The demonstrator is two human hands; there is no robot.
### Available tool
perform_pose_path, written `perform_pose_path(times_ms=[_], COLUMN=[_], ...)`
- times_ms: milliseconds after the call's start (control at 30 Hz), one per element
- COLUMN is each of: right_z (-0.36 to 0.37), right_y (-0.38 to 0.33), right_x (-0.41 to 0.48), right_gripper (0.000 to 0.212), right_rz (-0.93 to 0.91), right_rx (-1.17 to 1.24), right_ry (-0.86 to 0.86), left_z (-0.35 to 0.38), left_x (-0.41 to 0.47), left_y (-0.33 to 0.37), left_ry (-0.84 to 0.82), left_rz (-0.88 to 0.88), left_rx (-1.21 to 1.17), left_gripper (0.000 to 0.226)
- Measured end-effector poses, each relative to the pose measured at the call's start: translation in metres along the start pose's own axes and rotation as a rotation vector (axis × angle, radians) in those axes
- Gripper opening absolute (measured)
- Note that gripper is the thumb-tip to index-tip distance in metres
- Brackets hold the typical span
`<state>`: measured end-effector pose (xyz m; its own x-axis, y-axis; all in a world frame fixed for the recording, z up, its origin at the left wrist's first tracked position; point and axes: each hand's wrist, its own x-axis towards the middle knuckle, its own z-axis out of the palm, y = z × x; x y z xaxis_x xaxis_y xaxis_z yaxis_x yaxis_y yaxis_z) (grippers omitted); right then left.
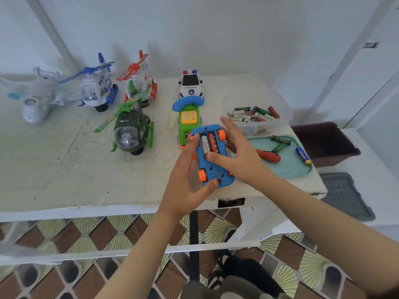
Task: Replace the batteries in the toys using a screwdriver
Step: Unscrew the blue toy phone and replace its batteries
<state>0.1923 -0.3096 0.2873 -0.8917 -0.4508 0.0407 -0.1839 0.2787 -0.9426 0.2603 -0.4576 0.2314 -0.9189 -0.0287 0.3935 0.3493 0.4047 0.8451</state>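
Batteries (254,114) lay heaped in clear tub (280,125) at rt; teal tray (289,169) beside it held screwdriver (267,156), green cells (280,141) & a blue one (303,154). Left hand (185,182), fingers curled, clamped upturned blue toy car (213,169) over table (86,169). Right hand (241,156), fingers spread, pressed thumb on two cells (209,144) in its bay.

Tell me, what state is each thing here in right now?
Blue wheeled toy: upside down, compartment open, two batteries inside.
Left hand: grips the toy.
Right hand: open, thumb touching the batteries.
Screwdriver: lying unused on the teal tray.
Clear battery box: open.
Green toy phone: upright, handset on.
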Motion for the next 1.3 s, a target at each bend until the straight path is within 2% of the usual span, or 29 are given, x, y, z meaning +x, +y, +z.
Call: perform_pose_path(times_ms=[67,233,833,1000,1133,1300], right_z=[0.002,0.01,0.021,0.014,0.014,0.017], right_y=[0.001,-0.001,-0.001,-0.003,-0.005,-0.011], right_x=[-0.001,-0.004,-0.007,-0.005,-0.007,-0.012], right_gripper=[0.078,0.063,0.06,0.058,0.059,0.048], right_rz=[0.092,0.11,0.075,0.113,0.132,0.1], right_rx=[0.178,0.364,0.349,0.396,0.409,0.387], right_ry=[-0.015,0.049,0.165,0.104,0.006,-0.131], left_z=[0.0,0.0,0.001,0.002,0.004,0.001], left_x=[0.0,-0.001,-0.001,0.001,0.001,-0.01], left_y=[0.0,0.0,-0.002,-0.001,-0.007,-0.005], left_ry=[0.007,0.008,-0.002,-0.002,-0.028,0.033], left_rz=[0.004,-0.001,0.002,0.006,0.007,0.023], left_rx=[0.014,0.016,0.034,0.017,-0.095,0.038], left_gripper=[0.085,0.085,0.09,0.095,0.112,0.112])
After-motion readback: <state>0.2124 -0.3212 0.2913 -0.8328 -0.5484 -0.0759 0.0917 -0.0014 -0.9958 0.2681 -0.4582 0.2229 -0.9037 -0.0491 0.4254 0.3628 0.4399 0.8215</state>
